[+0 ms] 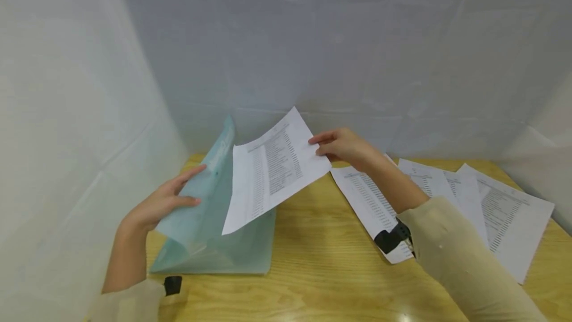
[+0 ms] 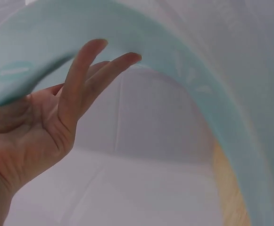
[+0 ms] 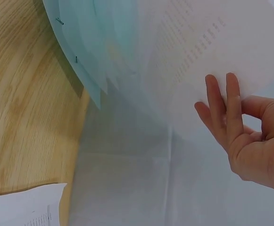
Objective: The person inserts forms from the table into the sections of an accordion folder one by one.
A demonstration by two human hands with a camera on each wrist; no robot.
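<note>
**A:** What are the hands doing?

**B:** The left hand [image 1: 158,202] is lifting the front cover of a pale teal folder [image 1: 210,232]. The fingers are lying nearly straight against the outer face of the cover, and the thumb is pressing it from the other side, so the cover is being pinched between them. In the left wrist view the cover is arching over the palm in a curve.

**A:** And the other one?

**B:** The right hand [image 1: 341,145] is pinching the right edge of a printed sheet [image 1: 274,170] between thumb and fingertips. In the right wrist view two fingers [image 3: 226,103] are lying straight along the paper while the thumb is curling in behind.

**A:** Where is the sheet relative to the folder?

**B:** It is hanging in the air, tilted, with its lower left corner dipping into the folder's open mouth, just right of the raised cover.

**A:** How is the folder looking?

**B:** It is translucent, its back cover resting flat on the wooden table [image 1: 321,262] and its front cover standing up and bending. The sheet is white, carrying columns of small dark print too fine to read.

**A:** Anything else near the folder?

**B:** To its right, more printed sheets [image 1: 505,212] are lying overlapped on the table, under the right forearm.
</note>
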